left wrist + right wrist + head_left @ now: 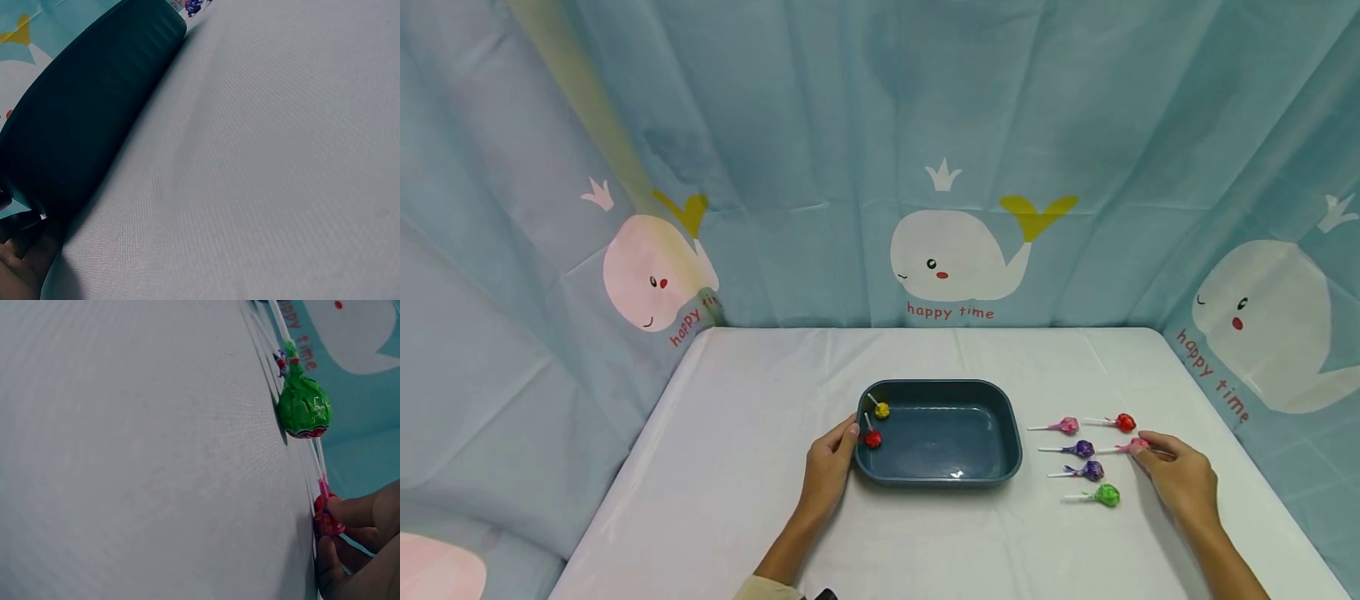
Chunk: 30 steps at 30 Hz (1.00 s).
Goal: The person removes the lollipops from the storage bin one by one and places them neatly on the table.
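Pink lollipop (1134,446) pinched; tray rim (936,482) well apart.

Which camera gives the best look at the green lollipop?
The right wrist view: there the green lollipop appears largest, though the top edge crops it. The head view shows it whole but small; the left wrist view misses it.

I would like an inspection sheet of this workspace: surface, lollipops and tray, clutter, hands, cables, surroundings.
Surface: table covered in white.
Job's things: dark teal tray holding a yellow lollipop and a red lollipop; to its right, two pink lollipops, two purple lollipops, another red one, one green lollipop.
Clutter: nothing seen.
Hands: left hand holds the tray's left side; right hand pinches a pink lollipop.
Cables: nothing seen.
Surroundings: blue curtain printed with whales.
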Motion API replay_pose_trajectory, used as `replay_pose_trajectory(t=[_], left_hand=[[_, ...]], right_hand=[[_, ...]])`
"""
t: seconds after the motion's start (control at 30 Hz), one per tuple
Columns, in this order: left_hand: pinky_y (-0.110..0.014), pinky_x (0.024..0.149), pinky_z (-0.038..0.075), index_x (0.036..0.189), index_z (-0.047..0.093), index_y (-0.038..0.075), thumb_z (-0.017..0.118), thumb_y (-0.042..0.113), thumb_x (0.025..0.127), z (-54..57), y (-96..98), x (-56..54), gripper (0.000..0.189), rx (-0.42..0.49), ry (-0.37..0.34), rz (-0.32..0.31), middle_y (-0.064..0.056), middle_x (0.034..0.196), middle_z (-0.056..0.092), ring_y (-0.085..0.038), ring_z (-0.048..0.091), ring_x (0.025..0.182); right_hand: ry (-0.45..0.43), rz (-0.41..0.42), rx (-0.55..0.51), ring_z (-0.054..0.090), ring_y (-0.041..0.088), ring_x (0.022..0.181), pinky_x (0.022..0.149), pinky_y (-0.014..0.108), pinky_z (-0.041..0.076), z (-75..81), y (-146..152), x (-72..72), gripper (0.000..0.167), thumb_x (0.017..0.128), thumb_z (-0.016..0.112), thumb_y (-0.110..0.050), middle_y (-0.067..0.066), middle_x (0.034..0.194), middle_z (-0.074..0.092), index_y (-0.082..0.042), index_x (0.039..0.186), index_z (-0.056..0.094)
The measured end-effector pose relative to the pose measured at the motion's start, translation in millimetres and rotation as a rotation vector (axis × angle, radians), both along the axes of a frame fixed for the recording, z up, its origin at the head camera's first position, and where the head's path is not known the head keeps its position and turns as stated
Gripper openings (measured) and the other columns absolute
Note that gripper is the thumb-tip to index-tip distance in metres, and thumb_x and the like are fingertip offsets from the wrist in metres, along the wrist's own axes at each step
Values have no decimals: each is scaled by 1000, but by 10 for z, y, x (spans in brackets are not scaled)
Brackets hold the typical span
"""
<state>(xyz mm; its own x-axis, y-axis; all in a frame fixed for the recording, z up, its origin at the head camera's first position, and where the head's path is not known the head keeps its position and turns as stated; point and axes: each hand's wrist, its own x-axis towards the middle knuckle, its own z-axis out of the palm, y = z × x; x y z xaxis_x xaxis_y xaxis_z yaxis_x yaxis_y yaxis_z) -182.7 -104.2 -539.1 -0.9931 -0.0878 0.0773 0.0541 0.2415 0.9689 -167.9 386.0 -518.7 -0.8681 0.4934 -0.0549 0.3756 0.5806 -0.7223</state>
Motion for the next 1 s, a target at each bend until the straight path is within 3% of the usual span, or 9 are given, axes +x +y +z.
replay_pose_trajectory(t=[0.43, 0.53, 0.63, 0.77, 0.83, 1.0], left_hand=[[-43, 120, 44, 146, 66, 10, 58, 35, 111, -1, 9, -4, 44, 16, -1, 5, -3, 146, 66, -19, 54, 144], [-43, 120, 44, 146, 65, 9, 58, 35, 111, -1, 11, -2, 44, 11, 11, -1, -4, 147, 65, -21, 54, 144], [-43, 120, 43, 146, 65, 9, 58, 34, 111, 1, 11, -1, 44, 10, 19, -3, -4, 147, 65, -21, 54, 144], [-44, 120, 43, 146, 65, 9, 58, 35, 111, 5, 7, -1, 44, 21, 18, -7, -5, 147, 65, -21, 54, 144], [-45, 121, 42, 147, 65, 9, 58, 35, 111, 7, 3, 0, 44, 23, 20, -12, -6, 147, 65, -21, 54, 145], [-44, 122, 41, 147, 64, 9, 57, 36, 111, 15, -1, 6, 45, 21, 27, -15, -6, 148, 64, -22, 53, 146]], right_hand=[[-15, -14, -6, 59, 51, 124, 102, 66, 44, -12, -10, -13, 46, 105, 67, -20, 33, 134, 66, 4, 144, 60], [-9, -13, -5, 59, 49, 124, 96, 59, 49, 3, -15, -4, 47, 105, 67, -21, 33, 137, 64, 4, 145, 59], [-9, -16, -2, 60, 48, 124, 81, 38, 54, 37, -20, 9, 49, 106, 67, -25, 33, 140, 62, 3, 146, 59], [0, -16, -14, 59, 45, 125, 62, 15, 46, 108, -48, 25, 52, 106, 68, -31, 30, 144, 61, 1, 147, 60], [11, -14, -26, 58, 43, 127, 64, 13, 44, 149, -77, 33, 53, 105, 68, -32, 28, 146, 60, -1, 147, 60], [42, -4, -31, 57, 38, 128, 80, 24, 41, 253, -195, 59, 52, 105, 69, -34, 23, 147, 61, -5, 148, 62]])
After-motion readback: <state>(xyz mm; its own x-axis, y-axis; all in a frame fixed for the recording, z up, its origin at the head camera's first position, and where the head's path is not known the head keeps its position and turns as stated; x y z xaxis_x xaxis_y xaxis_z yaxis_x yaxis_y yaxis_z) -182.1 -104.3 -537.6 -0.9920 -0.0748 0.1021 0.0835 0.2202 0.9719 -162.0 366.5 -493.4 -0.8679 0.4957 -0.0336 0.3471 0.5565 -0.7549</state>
